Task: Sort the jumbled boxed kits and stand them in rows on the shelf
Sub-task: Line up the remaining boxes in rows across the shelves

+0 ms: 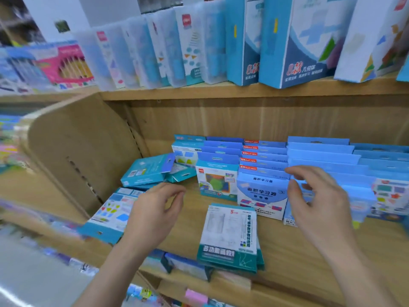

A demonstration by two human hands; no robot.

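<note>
- Wood shelf, light grain, with a curved side panel on the left; the boxed kits stand and lie on this board.
- Upper board carries tall blue-and-white boxes on the right and frosted clear cases on the left, all upright, packed side by side.
- Standing rows at the back of the shelf, running front to back:
- light-blue row, the widest one, right of centre, upright.
- another blue row at the far right, with a front box showing coloured shapes.
- red-label row just left of the light-blue row, fronted by a blue-and-white box.
- teal-top row left of that, fronted by a box with a colourful picture.
- Jumbled kits on the left: a teal box tilted on top of others, a second teal box lying just behind it, both beside the teal-top row.
- Flat kit with coloured shapes lies at the front left corner, overhanging the shelf edge.
- Green-and-white stack lies flat at the front edge, centre, apart from the rows.
- Pink box sits on the far-left shelf, blurred.
- More boxes show on the tier below, blurred.
- Left hand hovers over the board between the flat kit and the stack, fingers loosely curled, holding nothing.
- Right hand is at the front of the light-blue row, fingers spread and relaxed, gripping nothing; cannot tell whether it touches the boxes.
</note>
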